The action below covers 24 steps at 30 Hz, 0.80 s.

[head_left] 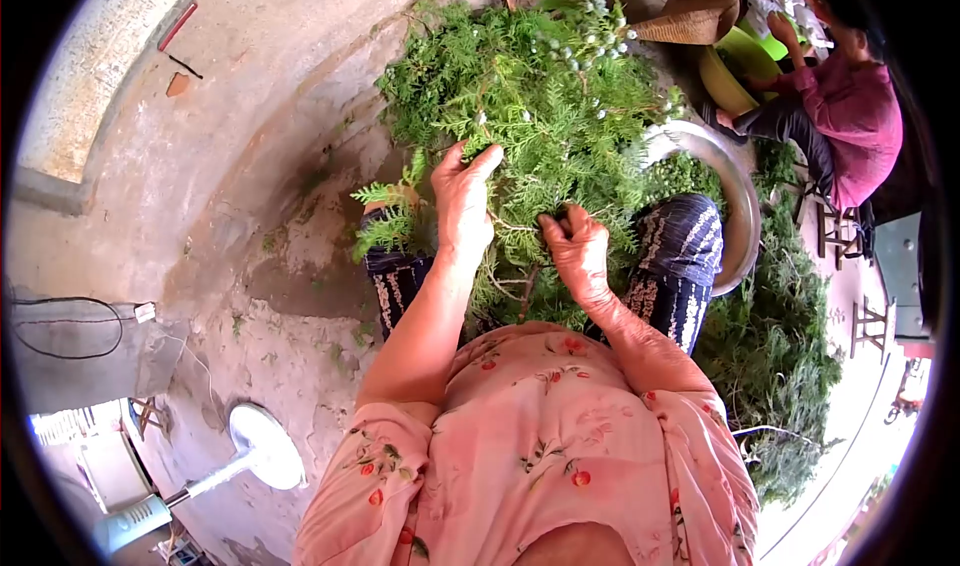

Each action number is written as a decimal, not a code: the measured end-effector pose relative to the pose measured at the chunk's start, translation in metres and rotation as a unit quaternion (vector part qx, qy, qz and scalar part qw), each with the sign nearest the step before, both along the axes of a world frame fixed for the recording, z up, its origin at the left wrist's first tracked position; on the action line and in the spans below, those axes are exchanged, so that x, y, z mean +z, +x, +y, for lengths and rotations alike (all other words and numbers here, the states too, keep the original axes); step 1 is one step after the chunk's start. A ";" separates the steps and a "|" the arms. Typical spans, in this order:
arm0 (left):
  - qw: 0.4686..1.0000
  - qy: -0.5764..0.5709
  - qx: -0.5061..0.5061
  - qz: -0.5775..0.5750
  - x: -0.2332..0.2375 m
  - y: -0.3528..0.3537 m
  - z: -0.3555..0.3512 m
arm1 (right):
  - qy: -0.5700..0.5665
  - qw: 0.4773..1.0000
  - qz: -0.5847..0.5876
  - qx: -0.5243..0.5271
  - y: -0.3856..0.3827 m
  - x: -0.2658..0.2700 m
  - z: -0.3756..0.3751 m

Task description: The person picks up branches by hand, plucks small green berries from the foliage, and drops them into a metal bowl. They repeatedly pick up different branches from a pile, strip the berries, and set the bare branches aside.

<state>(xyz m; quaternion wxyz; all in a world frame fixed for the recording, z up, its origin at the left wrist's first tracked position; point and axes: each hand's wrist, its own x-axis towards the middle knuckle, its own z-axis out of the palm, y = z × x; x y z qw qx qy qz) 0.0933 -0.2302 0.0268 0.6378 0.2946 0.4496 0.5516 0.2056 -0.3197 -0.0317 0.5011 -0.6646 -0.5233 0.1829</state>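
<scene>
A large heap of green arborvitae branches, some bearing pale bluish cones, lies in front of me and reaches up to my lap. My left hand is closed in a pinch at the near left side of the heap, gripping a leafy sprig between thumb and fingers. Lower and to the right, my right hand has its fingers curled round a thin arborvitae twig. Its fingertips are partly hidden. A wide metal basin beside my right knee contains small green pieces.
More cut greenery covers the floor at the right. Another person sits at the upper right near a yellow-green tub and a woven basket. A white standing fan is at lower left; a black cable loops nearby.
</scene>
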 end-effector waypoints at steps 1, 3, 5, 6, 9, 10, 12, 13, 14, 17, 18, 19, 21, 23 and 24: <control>1.000 0.009 0.005 -0.026 -0.009 -0.002 0.001 | -0.019 1.000 0.021 0.004 -0.004 -0.005 -0.001; 0.995 0.051 -0.022 -0.088 -0.019 -0.005 -0.002 | -0.041 0.997 0.065 0.007 -0.007 -0.013 -0.003; 0.995 0.023 -0.025 -0.098 -0.017 -0.004 -0.007 | -0.063 0.996 0.069 0.012 -0.009 -0.011 -0.007; 0.993 -0.003 -0.027 -0.113 -0.015 -0.002 -0.008 | -0.083 0.994 0.069 0.018 -0.009 -0.009 -0.009; 0.988 0.023 -0.091 -0.120 -0.031 0.000 -0.004 | -0.095 0.991 0.084 0.033 -0.006 -0.015 -0.012; 0.984 0.033 -0.123 -0.128 -0.035 0.002 -0.003 | -0.106 0.990 0.074 0.050 -0.004 -0.017 -0.011; 0.986 0.026 -0.126 -0.106 -0.034 0.007 -0.005 | -0.101 0.990 0.083 0.060 0.002 -0.026 -0.008; 0.984 0.008 -0.140 -0.108 -0.037 0.005 -0.003 | -0.121 0.985 0.107 0.055 0.005 -0.028 -0.007; 0.982 -0.011 -0.153 -0.111 -0.039 0.004 -0.002 | -0.140 0.980 0.133 0.051 0.008 -0.026 -0.006; 0.984 -0.019 -0.153 -0.091 -0.043 0.003 0.000 | -0.145 0.937 0.317 0.018 0.019 -0.001 0.003; 0.987 -0.017 -0.145 -0.073 -0.044 0.006 -0.001 | -0.121 0.912 0.392 0.024 0.025 0.000 0.008; 0.986 -0.020 -0.147 -0.072 -0.044 0.006 -0.001 | -0.123 0.876 0.465 0.029 0.031 0.005 0.013; 0.981 -0.019 -0.169 -0.097 -0.045 0.006 -0.001 | -0.096 0.798 0.592 0.055 0.040 0.006 0.024; 0.977 -0.029 -0.189 -0.093 -0.052 0.001 0.002 | -0.080 0.740 0.664 0.070 0.046 0.009 0.035; 0.974 -0.035 -0.207 -0.088 -0.055 -0.002 0.004 | -0.078 0.725 0.680 0.073 0.048 0.013 0.038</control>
